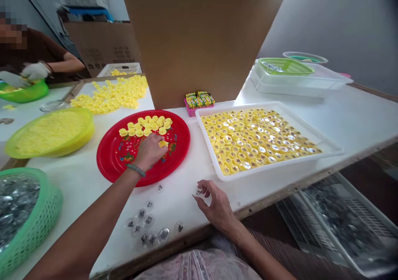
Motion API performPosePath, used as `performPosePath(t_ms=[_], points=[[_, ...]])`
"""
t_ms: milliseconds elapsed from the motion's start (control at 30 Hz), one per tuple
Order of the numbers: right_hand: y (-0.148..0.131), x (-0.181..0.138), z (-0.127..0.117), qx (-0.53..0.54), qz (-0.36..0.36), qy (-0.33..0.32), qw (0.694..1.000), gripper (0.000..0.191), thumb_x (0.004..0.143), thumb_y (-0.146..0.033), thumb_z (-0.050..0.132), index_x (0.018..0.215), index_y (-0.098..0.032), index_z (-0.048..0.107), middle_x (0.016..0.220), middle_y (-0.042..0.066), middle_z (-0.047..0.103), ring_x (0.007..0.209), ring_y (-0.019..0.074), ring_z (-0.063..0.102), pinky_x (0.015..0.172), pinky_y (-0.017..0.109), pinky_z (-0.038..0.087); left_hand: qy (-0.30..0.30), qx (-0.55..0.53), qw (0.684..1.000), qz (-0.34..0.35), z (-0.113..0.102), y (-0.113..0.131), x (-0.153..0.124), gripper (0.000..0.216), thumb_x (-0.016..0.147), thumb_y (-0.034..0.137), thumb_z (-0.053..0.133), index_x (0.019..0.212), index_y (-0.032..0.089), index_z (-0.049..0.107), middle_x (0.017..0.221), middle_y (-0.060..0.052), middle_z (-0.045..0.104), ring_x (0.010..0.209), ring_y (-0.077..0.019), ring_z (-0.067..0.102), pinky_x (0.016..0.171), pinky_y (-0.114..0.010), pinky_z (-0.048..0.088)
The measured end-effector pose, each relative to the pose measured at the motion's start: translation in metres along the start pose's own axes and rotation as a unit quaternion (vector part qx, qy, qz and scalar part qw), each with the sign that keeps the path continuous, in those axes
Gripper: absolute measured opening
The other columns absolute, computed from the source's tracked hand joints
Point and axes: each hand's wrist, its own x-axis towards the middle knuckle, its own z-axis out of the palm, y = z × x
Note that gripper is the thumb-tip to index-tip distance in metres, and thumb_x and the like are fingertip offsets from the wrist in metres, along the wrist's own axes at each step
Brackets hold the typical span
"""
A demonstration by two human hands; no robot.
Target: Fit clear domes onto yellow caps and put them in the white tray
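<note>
Yellow plastic caps point(144, 126), red plastic tray point(108, 164), left grip point(149, 151) over caps, hold unclear, right grip point(216, 205) half open near clear domes point(148, 220)

Yellow plastic caps point(146, 126) bunched, flat, on upper half of red round plate point(184, 143); clear domed capsules point(147, 226) scattered loose on white tabletop point(93, 201), dark centres.

Left hand point(149, 151) on yellow caps point(144, 126), red plate point(107, 155); right hand point(216, 203) beside clear domes point(148, 220).
</note>
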Motion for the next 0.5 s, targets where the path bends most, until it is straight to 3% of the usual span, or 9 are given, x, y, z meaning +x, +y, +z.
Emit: performPosePath(t_ms=[67,133,233,367,500], points=[[0.001,-0.003,-0.005,-0.003,0.012,0.014,1.0,0.026,0.074,-0.014,0.058,0.098,-0.02,0.05,0.082,0.002,0.057,0.068,0.0142,0.055,0.065,0.026,0.048,0.029,-0.045,0.997,0.063,-0.001,0.025,-0.034,0.026,0.08,0.033,0.046,0.094,0.016,0.062,0.095,-0.009,0.061,0.087,-0.0222,0.056,0.076,-0.03,0.042],[0.001,-0.007,-0.01,0.0,0.016,0.014,1.0,0.024,0.074,-0.014,0.058,0.096,-0.02,0.05,0.082,0.002,0.056,0.069,0.0138,0.055,0.065,0.025,0.047,0.001,-0.074,0.992,0.1,0.005,0.048,-0.068,0.02,0.079,0.03,0.048,0.088,0.017,0.061,0.088,-0.007,0.061,0.082,-0.0201,0.056,0.072,-0.029,0.042],[0.001,-0.011,-0.015,0.008,0.008,0.01,1.0,0.023,0.075,-0.014,0.058,0.096,-0.021,0.051,0.083,0.002,0.057,0.072,0.0141,0.055,0.067,0.026,0.047,-0.059,-0.089,0.989,0.099,0.028,0.067,-0.102,0.016,0.076,0.025,0.05,0.086,0.017,0.06,0.085,-0.007,0.061,0.081,-0.0204,0.057,0.071,-0.029,0.042],[-0.002,-0.015,-0.018,0.014,-0.019,0.014,1.0,0.024,0.077,-0.015,0.058,0.098,-0.021,0.051,0.085,0.003,0.057,0.072,0.0141,0.055,0.068,0.027,0.048,-0.076,-0.073,0.994,0.038,0.053,0.071,-0.115,0.013,0.077,0.026,0.049,0.082,0.017,0.058,0.084,-0.007,0.062,0.08,-0.0213,0.059,0.066,-0.03,0.041],[-0.007,-0.017,-0.019,0.019,-0.053,0.028,0.998,0.021,0.08,-0.019,0.057,0.099,-0.022,0.051,0.094,0.005,0.06,0.075,0.0149,0.056,0.073,0.03,0.048,-0.089,-0.082,0.992,-0.03,0.056,0.067,-0.116,0.021,0.08,0.037,0.05,0.085,0.018,0.059,0.082,-0.008,0.066,0.075,-0.0219,0.061,0.063,-0.03,0.038]])
